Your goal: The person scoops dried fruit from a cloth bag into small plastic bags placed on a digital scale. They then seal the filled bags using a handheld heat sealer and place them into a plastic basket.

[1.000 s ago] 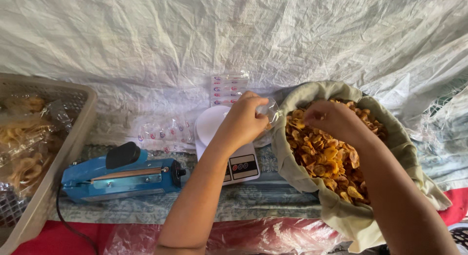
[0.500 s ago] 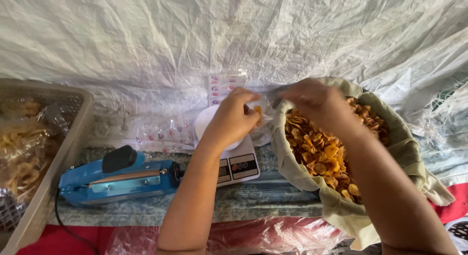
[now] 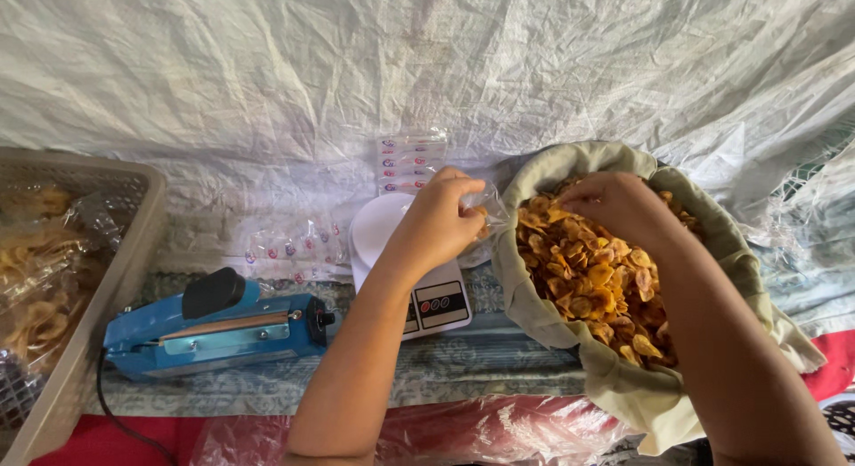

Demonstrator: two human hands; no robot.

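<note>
Clear bag [image 3: 485, 218] in left hand [image 3: 438, 224], beside chips [image 3: 592, 270]

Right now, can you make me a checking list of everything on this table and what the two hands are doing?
Surface: patterned cloth over the table, white sheeting behind.
Job's things: cloth sack of golden chips; small clear bag; white scale.
Clutter: blue heat sealer; tan basket of packed snacks; empty printed bags.
Hands: left hand holds the clear bag above the scale; right hand is in the chips.
Cables: black cord from the sealer.
Surroundings: red plastic at the near edge.
</note>
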